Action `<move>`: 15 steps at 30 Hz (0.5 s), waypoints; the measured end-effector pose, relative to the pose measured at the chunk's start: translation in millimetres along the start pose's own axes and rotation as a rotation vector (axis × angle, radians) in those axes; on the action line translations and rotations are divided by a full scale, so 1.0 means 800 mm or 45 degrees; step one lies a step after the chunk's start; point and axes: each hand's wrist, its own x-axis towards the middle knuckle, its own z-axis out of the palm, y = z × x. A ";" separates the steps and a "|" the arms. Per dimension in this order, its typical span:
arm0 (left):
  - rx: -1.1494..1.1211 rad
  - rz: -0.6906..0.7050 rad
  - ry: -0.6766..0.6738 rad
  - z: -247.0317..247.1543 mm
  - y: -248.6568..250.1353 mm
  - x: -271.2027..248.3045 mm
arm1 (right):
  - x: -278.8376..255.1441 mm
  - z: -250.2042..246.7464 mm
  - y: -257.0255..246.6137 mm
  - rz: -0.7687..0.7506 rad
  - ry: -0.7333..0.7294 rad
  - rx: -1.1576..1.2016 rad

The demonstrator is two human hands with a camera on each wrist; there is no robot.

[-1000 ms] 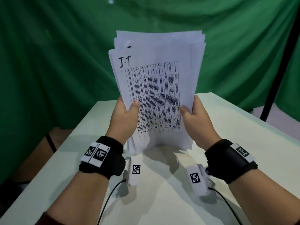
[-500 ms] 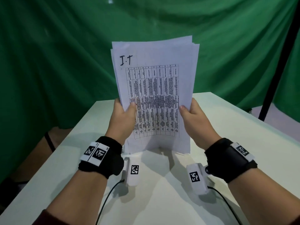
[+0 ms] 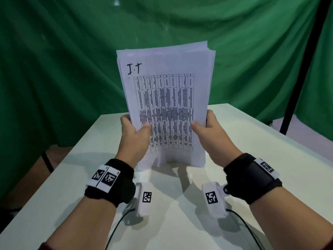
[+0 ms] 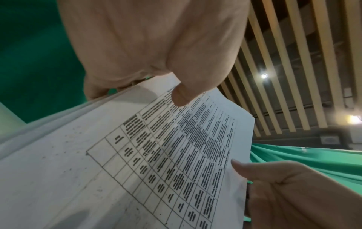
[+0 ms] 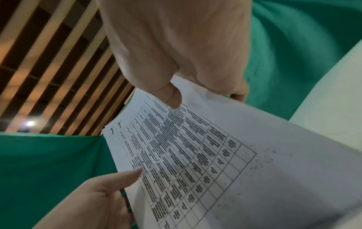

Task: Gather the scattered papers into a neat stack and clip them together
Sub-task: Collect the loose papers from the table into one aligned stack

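Head view shows the papers [image 3: 165, 109] standing upright, long axis vertical, bottom edge on the worktop [image 3: 252, 141], left hand [image 3: 134, 137] and right hand [image 3: 210, 135] each clamped on a side edge.

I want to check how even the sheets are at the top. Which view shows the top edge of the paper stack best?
The head view: the whole paper stack stands upright there, its top edge slightly fanned. The left wrist view shows only the lower printed table and a side edge; the right wrist view shows one far top corner, foreshortened.
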 end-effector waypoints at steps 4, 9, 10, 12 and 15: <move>-0.035 0.061 -0.023 0.002 -0.006 -0.003 | -0.005 -0.002 -0.006 -0.058 0.007 -0.008; -0.008 0.113 -0.066 0.003 -0.011 0.000 | -0.009 -0.003 -0.008 -0.207 -0.019 -0.104; 0.002 0.127 -0.077 0.003 -0.010 0.000 | -0.008 -0.003 -0.007 -0.219 -0.009 -0.120; 0.019 0.125 -0.104 0.006 -0.009 -0.001 | -0.006 -0.002 -0.007 -0.218 0.016 -0.133; 0.022 0.064 -0.107 0.008 -0.010 -0.002 | -0.007 -0.002 -0.006 -0.197 0.050 -0.086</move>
